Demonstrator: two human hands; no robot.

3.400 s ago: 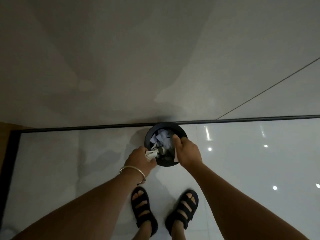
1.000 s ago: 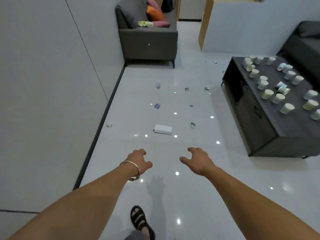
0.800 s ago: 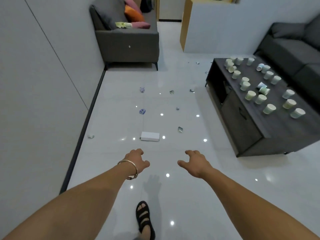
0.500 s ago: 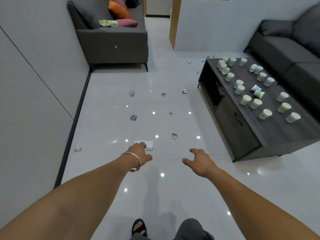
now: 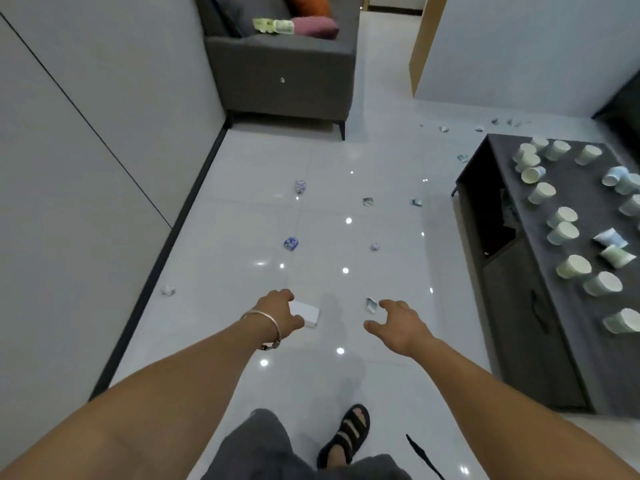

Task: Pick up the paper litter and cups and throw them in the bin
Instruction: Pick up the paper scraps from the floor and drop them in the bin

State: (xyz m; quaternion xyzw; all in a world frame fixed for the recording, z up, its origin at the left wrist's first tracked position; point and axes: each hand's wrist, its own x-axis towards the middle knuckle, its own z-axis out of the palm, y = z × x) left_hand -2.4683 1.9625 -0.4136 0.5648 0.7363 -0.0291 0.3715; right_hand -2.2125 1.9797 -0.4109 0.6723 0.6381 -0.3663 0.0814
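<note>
"White gloss floor (image 5: 242, 209). Litter where?"
"Scattered paper: blue crumpled paper (image 5: 291, 243) mid-floor, beyond the hands; small scrap (image 5: 371, 305) just beside the right fingertips. Cups (image 5: 573, 266) on the dark table (image 5: 519, 323), right side, some tipped."
"Hands?"
"Left hand (image 5: 277, 311), bangle (image 5: 263, 318) at wrist, fingers loosely curled, nothing held; overlaps a white box (image 5: 306, 314), contact cannot tell. Right hand (image 5: 398, 327) spread wide, empty, above the floor."
</note>
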